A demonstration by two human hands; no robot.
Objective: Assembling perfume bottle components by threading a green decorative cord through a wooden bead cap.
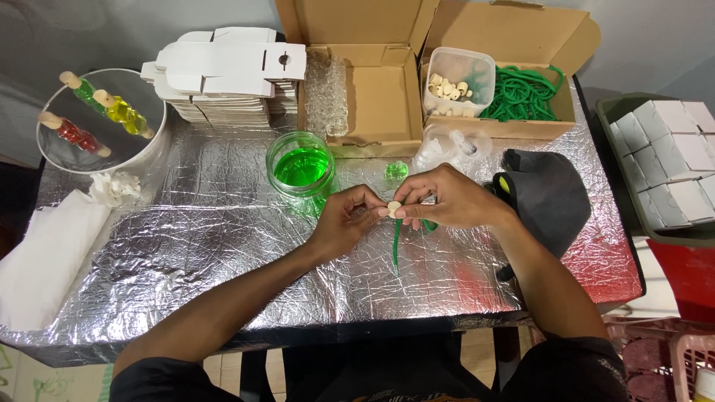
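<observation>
Pinched between the fingertips of both hands is a small pale wooden bead (393,208), held just above the foil-covered table (208,246); the left hand (344,222) closes on it from one side and the right hand (452,199) from the other, thumbs and forefingers pressed together around it. A green cord (397,249) hangs down from the bead toward the person, with a short stretch of it showing under the right hand. Just beyond the hands stands an open glass jar of green liquid (301,167), and a small green faceted piece (396,170) lies on the foil beside it. Farther back, one open cardboard box (376,97) holds clear bubble-like packing, and another holds a plastic tub of wooden beads (456,82) next to a heap of green cords (525,93). A stack of flat white cartons (223,74) sits at the far left, near a round mirror tray (100,119) carrying coloured bead strands.
</observation>
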